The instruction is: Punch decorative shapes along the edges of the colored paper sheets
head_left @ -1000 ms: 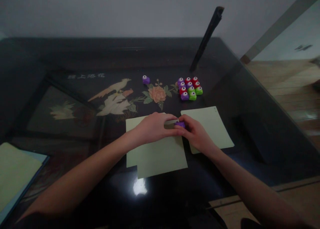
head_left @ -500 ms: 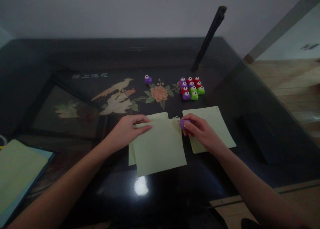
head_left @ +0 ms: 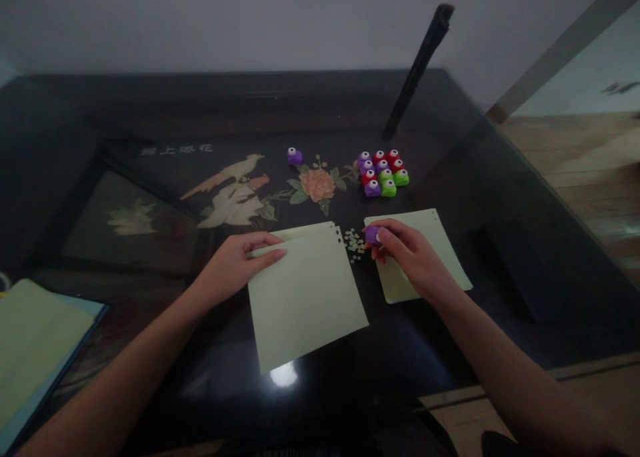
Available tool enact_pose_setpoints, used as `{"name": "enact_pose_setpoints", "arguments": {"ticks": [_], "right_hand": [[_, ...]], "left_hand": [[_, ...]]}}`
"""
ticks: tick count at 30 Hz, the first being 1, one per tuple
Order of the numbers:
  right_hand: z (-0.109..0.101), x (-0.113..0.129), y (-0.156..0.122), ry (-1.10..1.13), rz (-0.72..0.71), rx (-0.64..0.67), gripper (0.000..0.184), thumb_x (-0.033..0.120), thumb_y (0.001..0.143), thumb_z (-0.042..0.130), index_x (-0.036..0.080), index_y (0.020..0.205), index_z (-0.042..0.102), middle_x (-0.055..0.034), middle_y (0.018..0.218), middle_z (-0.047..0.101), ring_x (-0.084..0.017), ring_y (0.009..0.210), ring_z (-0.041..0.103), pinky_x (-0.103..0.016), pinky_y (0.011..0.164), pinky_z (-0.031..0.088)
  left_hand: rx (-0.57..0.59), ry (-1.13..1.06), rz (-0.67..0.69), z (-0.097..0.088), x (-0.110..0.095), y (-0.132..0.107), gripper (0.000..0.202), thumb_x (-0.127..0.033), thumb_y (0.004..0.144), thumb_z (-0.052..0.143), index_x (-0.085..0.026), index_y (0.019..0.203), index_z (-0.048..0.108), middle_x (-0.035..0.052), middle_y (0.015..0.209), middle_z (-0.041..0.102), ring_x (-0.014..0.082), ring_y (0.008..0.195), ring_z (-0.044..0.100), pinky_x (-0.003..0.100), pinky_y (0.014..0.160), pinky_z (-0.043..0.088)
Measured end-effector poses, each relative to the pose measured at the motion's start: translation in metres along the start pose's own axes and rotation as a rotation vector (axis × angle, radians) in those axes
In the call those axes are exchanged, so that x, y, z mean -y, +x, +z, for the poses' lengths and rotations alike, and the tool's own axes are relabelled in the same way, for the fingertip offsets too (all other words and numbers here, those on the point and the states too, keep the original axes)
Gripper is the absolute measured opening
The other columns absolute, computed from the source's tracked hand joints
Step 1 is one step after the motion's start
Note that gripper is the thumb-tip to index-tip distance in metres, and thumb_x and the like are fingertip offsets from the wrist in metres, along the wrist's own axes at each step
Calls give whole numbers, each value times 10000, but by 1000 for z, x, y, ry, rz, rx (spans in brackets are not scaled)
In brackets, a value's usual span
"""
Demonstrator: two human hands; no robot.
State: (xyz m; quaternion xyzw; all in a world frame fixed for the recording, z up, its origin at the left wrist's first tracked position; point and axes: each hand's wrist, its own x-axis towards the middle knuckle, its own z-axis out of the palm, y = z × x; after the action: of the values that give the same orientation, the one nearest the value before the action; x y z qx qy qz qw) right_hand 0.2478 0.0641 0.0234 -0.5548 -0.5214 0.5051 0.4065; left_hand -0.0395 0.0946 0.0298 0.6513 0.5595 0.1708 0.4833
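My right hand [head_left: 407, 254] is closed around a small purple paper punch [head_left: 371, 234], held just above the left edge of a pale green sheet [head_left: 440, 244]. My left hand [head_left: 235, 264] pinches the left edge of another pale green sheet [head_left: 305, 297], which shows punched notches at its top right corner and lies over a second sheet. A scatter of tiny paper bits [head_left: 355, 242] lies on the dark glass table [head_left: 150, 110] between the two hands.
A cluster of several purple, red and green punches [head_left: 383, 172] sits behind the sheets, with a lone purple punch [head_left: 295, 155] to its left. A dark rod [head_left: 417, 67] leans at the back. A stack of paper on a blue folder [head_left: 35, 344] lies at the near left.
My hands have parted: the left pulled the top sheet left and toward me, the right drew the purple punch away to the right. Paper bits now lie between them.
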Motion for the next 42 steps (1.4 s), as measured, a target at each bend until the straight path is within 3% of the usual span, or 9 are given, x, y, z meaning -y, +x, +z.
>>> {"name": "enact_pose_setpoints", "arguments": {"ticks": [9, 17, 23, 27, 32, 35, 37, 42], "right_hand": [[-5, 1, -1, -55, -11, -15, 316, 351, 849, 588, 168, 1100, 645, 5, 675, 590, -119, 605, 539, -275, 599, 459], [-11, -9, 2, 44, -10, -31, 434, 268, 675, 783, 234, 1091, 666, -23, 931, 673, -159, 826, 611, -319, 788, 508], [-12, -4, 1, 60, -11, -43, 460, 279, 690, 767, 225, 1126, 632, -4, 835, 662, -129, 662, 603, -309, 678, 522], [-18, 6, 2, 81, -45, -89, 335, 329, 751, 704, 202, 1047, 612, -9, 791, 665, -139, 661, 627, -313, 658, 528], [-48, 11, 25, -182, -180, -248, 302, 407, 762, 664, 183, 961, 625, -37, 796, 675, -167, 691, 635, -322, 657, 527], [-73, 1, 49, -481, -206, -377, 324, 440, 768, 620, 167, 944, 633, -61, 786, 679, -193, 708, 636, -331, 646, 513], [-84, -9, 64, -555, -210, -415, 292, 421, 745, 631, 165, 884, 647, -81, 813, 687, -211, 740, 633, -351, 684, 499], [-90, -27, 83, -650, -230, -448, 246, 401, 707, 663, 176, 801, 641, -70, 782, 677, -205, 715, 602, -340, 673, 460]], "left_hand": [[34, 9, 16, 1, 8, 1, 324, -479, 764, 633, -180, 860, 710, 28, 848, 716, 174, 689, 627, 236, 596, 488], [65, 34, 35, 0, 7, 3, 308, -462, 761, 620, -184, 854, 716, 44, 894, 719, 213, 787, 654, 297, 693, 522], [107, 22, 68, 0, 10, 3, 302, -460, 792, 605, -187, 872, 706, 44, 907, 715, 221, 800, 656, 302, 702, 519], [126, 8, 108, 0, 12, 3, 306, -464, 807, 595, -185, 877, 701, 47, 922, 708, 240, 853, 655, 304, 727, 513], [131, 5, 123, 0, 10, 3, 315, -466, 817, 577, -180, 886, 689, 51, 935, 706, 244, 868, 656, 308, 755, 508], [118, 37, 127, 1, 8, 2, 323, -470, 818, 562, -179, 879, 688, 51, 926, 710, 249, 871, 658, 313, 768, 505], [99, 65, 144, 1, 7, 2, 312, -462, 816, 559, -185, 872, 692, 45, 919, 716, 253, 882, 659, 314, 779, 502], [73, 72, 167, 2, 4, 0, 293, -450, 819, 560, -196, 846, 704, 35, 870, 729, 250, 839, 670, 304, 749, 507]]}}
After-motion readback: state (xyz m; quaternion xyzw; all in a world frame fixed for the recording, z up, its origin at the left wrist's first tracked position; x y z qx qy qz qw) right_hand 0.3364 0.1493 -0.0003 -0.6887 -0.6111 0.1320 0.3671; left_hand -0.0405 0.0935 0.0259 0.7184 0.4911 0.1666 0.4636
